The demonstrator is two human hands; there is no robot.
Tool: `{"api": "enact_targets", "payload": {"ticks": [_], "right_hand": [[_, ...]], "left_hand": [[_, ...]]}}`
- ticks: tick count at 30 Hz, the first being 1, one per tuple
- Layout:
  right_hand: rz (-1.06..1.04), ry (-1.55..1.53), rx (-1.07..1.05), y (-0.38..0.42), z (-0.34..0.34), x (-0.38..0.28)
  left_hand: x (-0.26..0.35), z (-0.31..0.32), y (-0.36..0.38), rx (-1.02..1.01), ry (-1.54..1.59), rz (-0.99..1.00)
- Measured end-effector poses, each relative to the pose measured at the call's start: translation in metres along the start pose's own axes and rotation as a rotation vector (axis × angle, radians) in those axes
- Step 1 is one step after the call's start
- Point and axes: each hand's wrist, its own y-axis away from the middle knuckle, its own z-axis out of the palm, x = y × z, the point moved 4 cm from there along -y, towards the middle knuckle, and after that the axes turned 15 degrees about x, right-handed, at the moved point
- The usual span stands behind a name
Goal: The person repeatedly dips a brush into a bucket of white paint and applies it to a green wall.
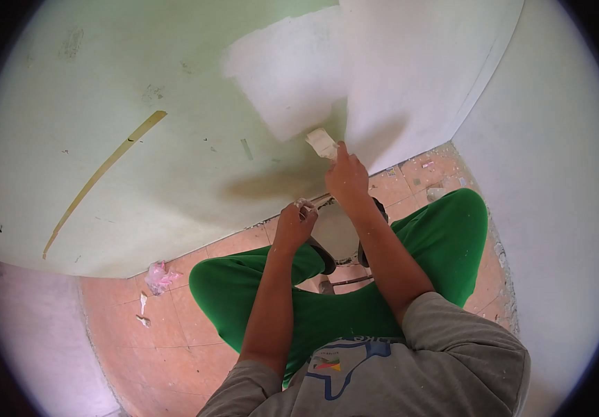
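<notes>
Brush: upper centre of frame, flat head pressed to the wall at the lower edge of the white patch; long axis running from upper left down to lower right, into the fist below it.
Right hand: closed round the brush handle, directly below and right of the head; the nearer hand to the wall.
Left hand: lower and left of the right hand, closed on a small pale object at the bucket rim; object too small to identify.
Bucket: centre of frame, between the knees, just below the right hand, white contents showing.
White patch: fresh paint, upper centre, meeting a fully white wall section to its right.
Green wall: left half of frame, unpainted, with a long yellowish streak and scattered marks.
Green trousers: knees spread either side of the bucket, person squatting.
Floor: terracotta tiles, lower left, with crumpled pink scraps near the wall base.
</notes>
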Motion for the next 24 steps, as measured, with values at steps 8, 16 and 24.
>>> {"api": "enact_targets", "payload": {"ticks": [8,16,24], "right_hand": [[-0.077,-0.047,-0.089,0.003,-0.029,-0.03],[-0.149,0.052,-0.055,-0.02,-0.037,-0.04],[-0.266,0.334,-0.219,-0.078,-0.043,-0.101]], "left_hand": [[-0.001,0.0,0.0,-0.011,-0.004,-0.005],[-0.003,-0.01,-0.003,0.032,-0.002,-0.016],[-0.006,-0.015,-0.004,0.09,0.07,0.017]]}}
